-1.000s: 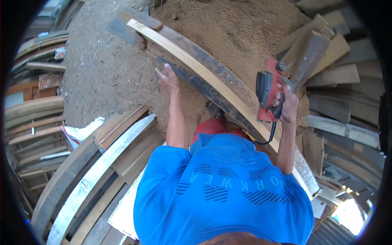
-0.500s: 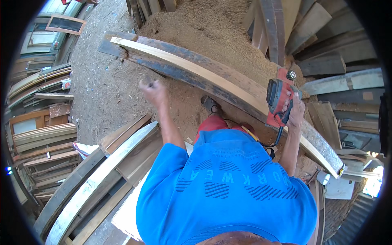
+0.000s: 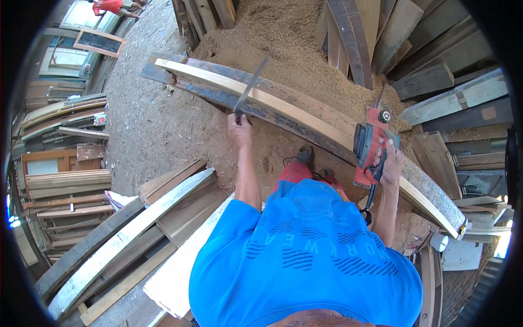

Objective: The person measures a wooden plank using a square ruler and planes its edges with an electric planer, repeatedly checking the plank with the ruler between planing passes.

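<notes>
My left hand (image 3: 239, 129) is closed around the dark stock of what looks like a try square (image 3: 253, 82). Its thin metal blade points away from me and crosses over a long pale wooden strip (image 3: 305, 119). Farther right, my right hand (image 3: 390, 165) grips the handle of a red and black electric planer (image 3: 371, 143), with its cord hanging below. The planer covers part of the strip; whether it touches the wood I cannot tell. Under the strip lies a worn, dark-stained beam (image 3: 218, 98).
Shavings (image 3: 272, 32) cover the ground beyond the beam. Wooden boards (image 3: 430, 82) lean at the right, and planks (image 3: 131, 240) are stacked at lower left. Framed panels (image 3: 65, 163) stand along the left side. Another person in red (image 3: 111, 6) is at the far upper left.
My left hand has moved right to the near side of the strip, and the square's blade now shows across it. My right hand still holds the planer in nearly the same place.
</notes>
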### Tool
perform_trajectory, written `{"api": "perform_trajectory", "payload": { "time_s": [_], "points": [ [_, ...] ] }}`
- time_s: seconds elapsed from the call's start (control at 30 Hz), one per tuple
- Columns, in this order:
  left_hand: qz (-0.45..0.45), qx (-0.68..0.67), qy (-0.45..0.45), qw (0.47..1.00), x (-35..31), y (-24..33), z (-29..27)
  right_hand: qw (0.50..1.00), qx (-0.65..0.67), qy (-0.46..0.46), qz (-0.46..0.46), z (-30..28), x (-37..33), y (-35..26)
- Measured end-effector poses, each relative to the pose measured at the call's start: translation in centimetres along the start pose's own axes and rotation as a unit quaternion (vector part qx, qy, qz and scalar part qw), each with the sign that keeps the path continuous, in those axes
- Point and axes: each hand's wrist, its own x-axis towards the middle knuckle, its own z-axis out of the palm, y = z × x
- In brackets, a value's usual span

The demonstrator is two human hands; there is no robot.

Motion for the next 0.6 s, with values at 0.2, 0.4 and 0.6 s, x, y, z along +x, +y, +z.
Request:
{"api": "perform_trajectory", "payload": {
  "time_s": [0.2, 0.4, 0.6],
  "points": [
    [0.042, 0.007, -0.042, 0.998, 2.5, -1.6, 5.4, 1.0, 0.025, 0.008, 0.014, 0.4, -0.3, 0.6],
    [0.099, 0.015, -0.073, 0.992, 3.1, -0.8, 5.8, 0.998, 0.041, 0.046, 0.005, 1.4, 0.3, 1.8],
    [0.11, 0.015, -0.089, 0.99, 3.2, -0.9, 6.0, 0.998, 0.036, 0.057, -0.002, 2.2, 0.5, 1.7]
  ]
}}
